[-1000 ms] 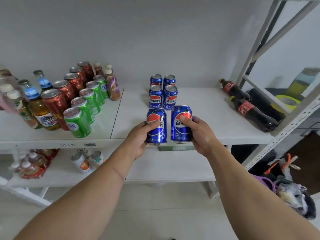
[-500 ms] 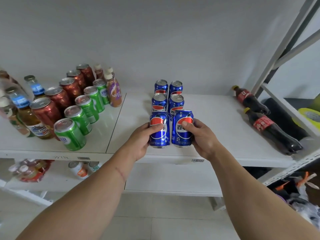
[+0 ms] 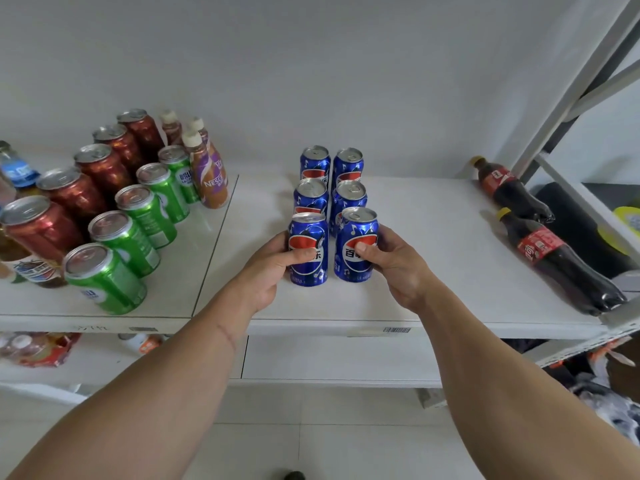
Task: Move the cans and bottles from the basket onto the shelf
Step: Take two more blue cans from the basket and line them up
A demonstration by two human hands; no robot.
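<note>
The two front blue cans have gone from the shelf edge back to the row. The left can (image 3: 308,250) and right can (image 3: 356,244) stand upright on the shelf (image 3: 433,237), just at 6 o'clock of the other blue cans (image 3: 330,181). The left hand (image 3: 268,268) holds one, the right hand (image 3: 394,261) the other, so both must let go and pull back toward 6 o'clock.

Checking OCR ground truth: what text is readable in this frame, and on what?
"NESC", cut off: brown coffee bottle.
"百": blue can in the right hand; the thumb covers what follows.
"乐": blue can in the left hand.
Unreadable: cola bottle labels, green can labels, shelf-edge barcode sticker, water bottle label.
</note>
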